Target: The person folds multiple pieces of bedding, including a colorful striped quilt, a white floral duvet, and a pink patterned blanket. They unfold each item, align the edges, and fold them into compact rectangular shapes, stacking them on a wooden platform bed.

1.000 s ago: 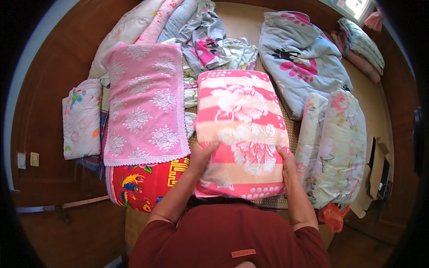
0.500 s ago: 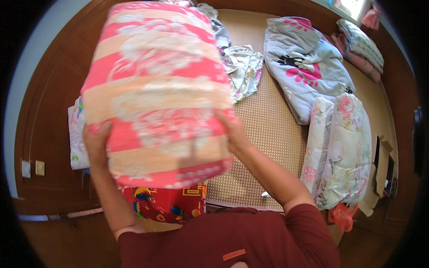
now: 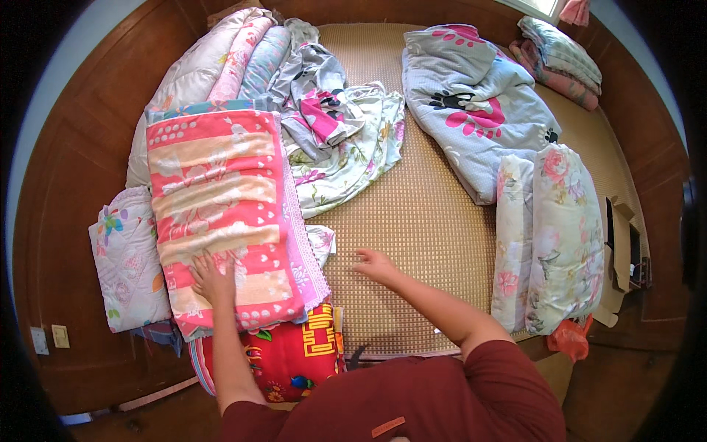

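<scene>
A folded blanket (image 3: 221, 177) with pink and peach stripes and pale flowers lies flat on a pile at the left side of the bed. My left hand (image 3: 213, 278) rests on its near part, fingers spread over the cloth. Under its right edge shows a pink lace-edged cloth (image 3: 297, 243). A red folded quilt (image 3: 291, 365) with bright patterns sits at the near end of the pile. My right hand (image 3: 377, 267) hovers over the woven mat (image 3: 412, 221), away from the blanket, holding nothing, its fingers loosely extended.
Rolled quilts (image 3: 195, 66) and crumpled floral sheets (image 3: 353, 169) lie at the far left. A grey pawprint quilt (image 3: 479, 110) lies at the far right, with floral pillows (image 3: 567, 236) nearer. A cardboard box (image 3: 622, 243) and red plastic bag (image 3: 571, 339) stand beside them.
The striped blanket, held up in both hands before, now lies on the pile. My right hand has let go and stands apart from it; my left hand lies on top.
</scene>
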{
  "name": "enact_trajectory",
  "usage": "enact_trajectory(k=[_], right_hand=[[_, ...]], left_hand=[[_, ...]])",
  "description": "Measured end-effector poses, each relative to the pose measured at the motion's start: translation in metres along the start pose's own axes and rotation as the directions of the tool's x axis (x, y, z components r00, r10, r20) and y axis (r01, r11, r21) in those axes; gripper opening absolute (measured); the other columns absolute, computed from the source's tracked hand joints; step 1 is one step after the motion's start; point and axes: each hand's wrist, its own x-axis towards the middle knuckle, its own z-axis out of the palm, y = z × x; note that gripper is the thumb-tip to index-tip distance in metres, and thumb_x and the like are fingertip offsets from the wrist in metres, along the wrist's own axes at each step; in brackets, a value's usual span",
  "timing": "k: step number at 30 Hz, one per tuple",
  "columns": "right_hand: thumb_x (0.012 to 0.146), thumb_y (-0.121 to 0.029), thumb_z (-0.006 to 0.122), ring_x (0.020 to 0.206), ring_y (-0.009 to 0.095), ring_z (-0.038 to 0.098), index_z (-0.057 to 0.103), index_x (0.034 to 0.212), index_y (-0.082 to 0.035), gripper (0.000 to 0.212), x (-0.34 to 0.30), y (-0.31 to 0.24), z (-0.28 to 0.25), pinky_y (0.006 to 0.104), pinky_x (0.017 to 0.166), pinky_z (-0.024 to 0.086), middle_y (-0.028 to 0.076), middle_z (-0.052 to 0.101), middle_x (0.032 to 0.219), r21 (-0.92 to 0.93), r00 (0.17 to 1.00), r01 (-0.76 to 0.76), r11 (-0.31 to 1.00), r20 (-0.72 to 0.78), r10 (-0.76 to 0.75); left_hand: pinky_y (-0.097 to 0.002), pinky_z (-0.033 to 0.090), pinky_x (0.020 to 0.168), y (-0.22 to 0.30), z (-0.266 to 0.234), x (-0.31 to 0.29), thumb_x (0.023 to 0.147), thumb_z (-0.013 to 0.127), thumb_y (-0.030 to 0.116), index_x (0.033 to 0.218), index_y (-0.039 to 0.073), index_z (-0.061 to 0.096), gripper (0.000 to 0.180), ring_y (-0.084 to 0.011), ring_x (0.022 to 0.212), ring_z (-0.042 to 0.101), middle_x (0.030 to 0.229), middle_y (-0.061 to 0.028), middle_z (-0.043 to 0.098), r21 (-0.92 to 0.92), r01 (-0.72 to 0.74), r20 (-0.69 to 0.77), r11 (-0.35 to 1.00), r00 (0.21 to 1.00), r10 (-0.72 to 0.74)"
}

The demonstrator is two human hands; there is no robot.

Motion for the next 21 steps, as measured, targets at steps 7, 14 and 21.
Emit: enact_trajectory(k=[7, 14, 21], right_hand=[[0.07, -0.034, 0.064, 0.092, 0.025, 0.058, 0.047, 0.122, -0.007, 0.061, -0.007, 0.064, -0.106, 0.0366, 0.08, 0.046, 0.014, 0.059, 0.101, -0.2, 0.928, -0.291, 0.936, -0.298, 0.225], [0.067, -0.031, 0.066, 0.109, 0.03, 0.045, 0.047, 0.122, -0.012, 0.061, 0.091, 0.031, -0.109, 0.0382, 0.092, 0.037, 0.014, 0.047, 0.121, -0.485, 0.913, -0.031, 0.874, -0.369, -0.172], [0.065, -0.033, 0.069, 0.113, 0.031, 0.041, 0.044, 0.122, -0.015, 0.065, 0.108, 0.016, -0.182, 0.0441, 0.089, 0.037, 0.015, 0.04, 0.127, -0.725, 0.748, -0.304, 0.618, -0.583, -0.317]], left_hand=[[-0.0588, 0.024, 0.093, -0.016, 0.035, 0.018, 0.08, 0.045, 0.056, 0.136, 0.021, 0.026, 0.069, -0.0349, 0.126, 0.024, 0.14, -0.0126, 0.025, -0.033, 0.0, 0.133, 0.999, 0.991, 0.004], [-0.0496, 0.029, 0.096, -0.041, 0.078, 0.048, 0.083, 0.044, 0.051, 0.134, 0.014, 0.029, 0.065, -0.0351, 0.121, 0.033, 0.135, -0.0173, 0.032, -0.074, -0.096, 0.175, 0.993, 0.979, 0.108], [-0.0448, 0.027, 0.099, -0.048, 0.084, 0.05, 0.085, 0.042, 0.046, 0.135, 0.012, 0.026, 0.062, -0.0356, 0.122, 0.031, 0.137, -0.0163, 0.029, -0.068, -0.14, 0.193, 0.988, 0.97, 0.151]])
